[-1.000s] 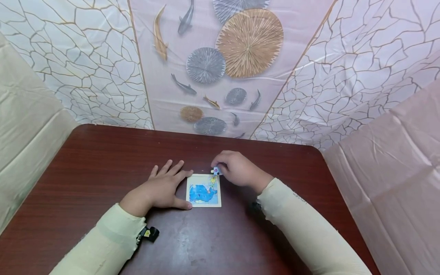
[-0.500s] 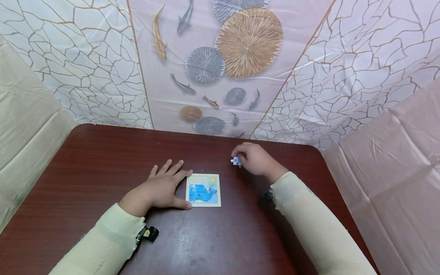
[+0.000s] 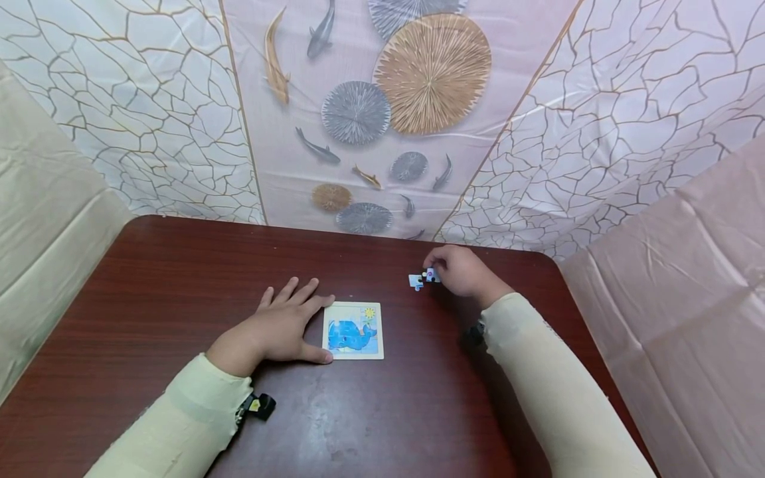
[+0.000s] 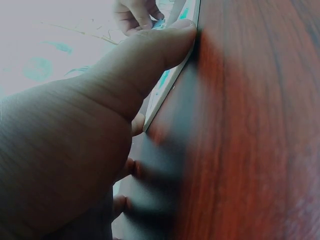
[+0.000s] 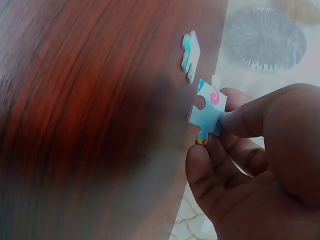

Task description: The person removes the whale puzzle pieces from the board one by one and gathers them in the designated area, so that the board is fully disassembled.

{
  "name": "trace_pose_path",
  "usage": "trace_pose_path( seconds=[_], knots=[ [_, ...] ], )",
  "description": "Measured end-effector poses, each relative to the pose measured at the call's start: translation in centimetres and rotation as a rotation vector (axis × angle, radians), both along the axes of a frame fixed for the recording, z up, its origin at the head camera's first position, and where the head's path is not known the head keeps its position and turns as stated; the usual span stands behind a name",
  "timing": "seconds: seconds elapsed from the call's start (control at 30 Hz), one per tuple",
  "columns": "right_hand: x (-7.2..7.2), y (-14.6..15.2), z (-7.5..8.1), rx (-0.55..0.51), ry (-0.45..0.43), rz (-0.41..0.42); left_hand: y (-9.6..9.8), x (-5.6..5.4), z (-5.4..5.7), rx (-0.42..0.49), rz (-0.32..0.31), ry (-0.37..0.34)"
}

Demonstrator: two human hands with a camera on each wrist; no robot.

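Note:
My left hand lies spread on the table, its thumb and index finger at the left edge of a small square puzzle board. A blue whale and a yellow sun show on that board. The left wrist view has the thumb right on the board's rim. Up and to the right, my right hand pinches a pale blue jigsaw piece with a pink swirl between thumb and fingers. Just beyond it, a second jigsaw piece lies on the table.
A dark red-brown wooden table carries everything. Behind it hangs a patterned cloth with fish and round motifs, and plain cloth closes off the sides. A black wrist camera sits on the left wrist.
My right hand has moved right and away from the board with the swirl piece. The second piece now shows on the table beside the hand. The left hand has stayed put.

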State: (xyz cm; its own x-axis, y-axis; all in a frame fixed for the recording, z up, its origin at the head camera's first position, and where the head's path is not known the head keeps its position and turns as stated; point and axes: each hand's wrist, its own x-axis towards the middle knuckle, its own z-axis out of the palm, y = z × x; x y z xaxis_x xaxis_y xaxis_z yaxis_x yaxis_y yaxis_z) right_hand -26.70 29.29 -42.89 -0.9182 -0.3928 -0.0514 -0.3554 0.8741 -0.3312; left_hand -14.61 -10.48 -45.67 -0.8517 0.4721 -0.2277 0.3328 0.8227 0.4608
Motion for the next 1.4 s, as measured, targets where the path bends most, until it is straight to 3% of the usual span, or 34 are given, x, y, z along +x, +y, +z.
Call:
trace_pose_path(
  seconds=[0.4, 0.8, 1.4],
  knots=[
    [-0.3, 1.2, -0.6, 0.026, -0.053, -0.051, -0.2, 0.1, -0.2, -0.001, 0.004, -0.002],
    [-0.5, 1.0, -1.0, 0.053, -0.066, -0.049, -0.3, 0.0, -0.3, 0.002, 0.001, -0.005],
    [-0.6, 1.5, -1.5, 0.054, 0.022, -0.003, -0.2, -0.2, -0.1, 0.001, 0.002, -0.013]
  ],
)
